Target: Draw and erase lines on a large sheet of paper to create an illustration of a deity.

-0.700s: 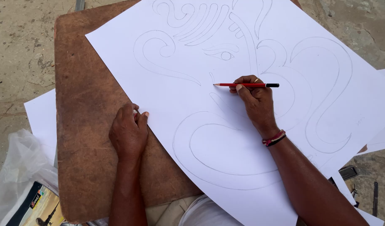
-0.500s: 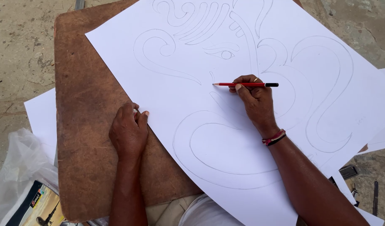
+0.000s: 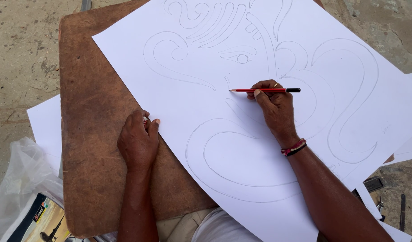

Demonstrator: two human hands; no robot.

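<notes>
Drawing curvy lines on a big white paper sheet [image 3: 304,148]

The left hand [image 3: 138,142], fingers curled around something small, presses the paper's left edge on the brown board [image 3: 94,134]; if it lifts, the sheet could slide. The right hand [image 3: 275,107] pinches a red pencil [image 3: 265,90] mid-sheet; its wrist could smudge lines. A plastic bag [image 3: 17,179] lies near-left.

Matt white paper [image 3: 192,89], rough brown fibreboard [image 3: 94,134], glossy red painted wooden pencil [image 3: 265,90].
</notes>
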